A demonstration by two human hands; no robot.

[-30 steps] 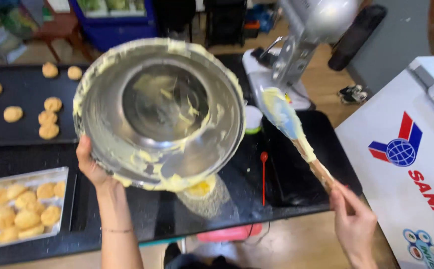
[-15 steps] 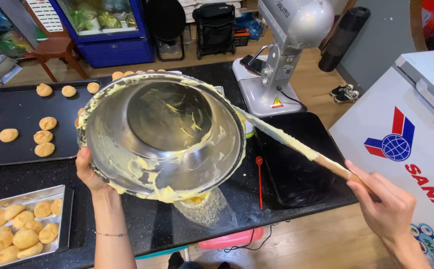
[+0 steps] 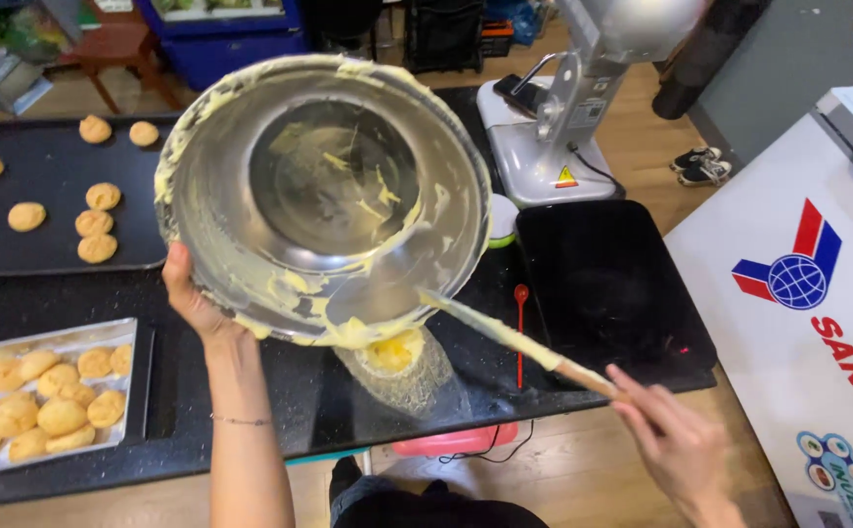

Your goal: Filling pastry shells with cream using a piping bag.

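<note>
My left hand [image 3: 192, 298] grips the rim of a large steel mixing bowl [image 3: 324, 191], tilted toward me and smeared with yellow batter. My right hand [image 3: 676, 440] holds the wooden handle of a batter-coated spatula [image 3: 490, 328], whose blade reaches inside the bowl's lower wall. Below the bowl's lip stands a clear piping bag [image 3: 397, 367], held open on the black counter and partly filled with yellow batter.
A black tray [image 3: 16, 249] with several baked buns lies at back left, and a silver tray [image 3: 50, 337] of buns at front left. An empty black tray [image 3: 612, 284], a red spoon [image 3: 521, 328], a stand mixer [image 3: 583, 108] and a white chest freezer [image 3: 818, 293] are to the right.
The spatula has swung from outside the bowl at the right into its lower inside wall. The bowl has tilted more steeply toward the bag.
</note>
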